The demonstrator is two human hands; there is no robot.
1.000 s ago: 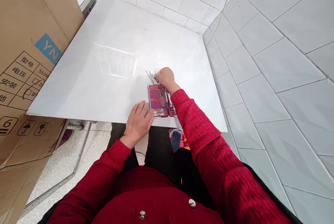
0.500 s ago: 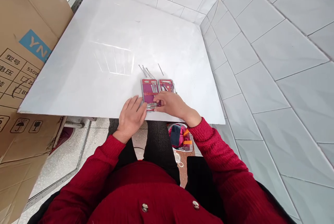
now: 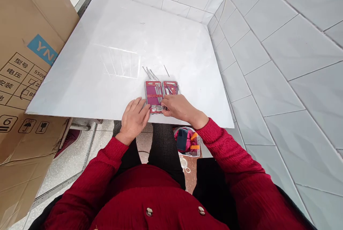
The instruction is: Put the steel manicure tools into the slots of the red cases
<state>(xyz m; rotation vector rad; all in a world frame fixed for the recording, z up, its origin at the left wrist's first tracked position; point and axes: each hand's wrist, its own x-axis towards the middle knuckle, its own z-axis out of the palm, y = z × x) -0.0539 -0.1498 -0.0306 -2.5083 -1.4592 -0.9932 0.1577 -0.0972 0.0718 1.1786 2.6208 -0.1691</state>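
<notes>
Manicure case [image 3: 151, 101] lies open on white table [image 3: 184, 51] beside tiled walls [image 3: 281, 55], left fingers [image 3: 137, 105] apart, right fingers' [image 3: 168, 102] grip unclear.

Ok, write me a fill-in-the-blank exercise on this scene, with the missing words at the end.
1. The open case lies on a table whose top is ______.
2. The right hand has its fingertips at the small metal tools in the case; the hand nearer the cardboard box is the ______ one.
3. The sleeves on both arms are ______.
4. On the box, the framed numeral left of the umbrella symbol is ______.

Missing words: white; left; red; 6.
</notes>
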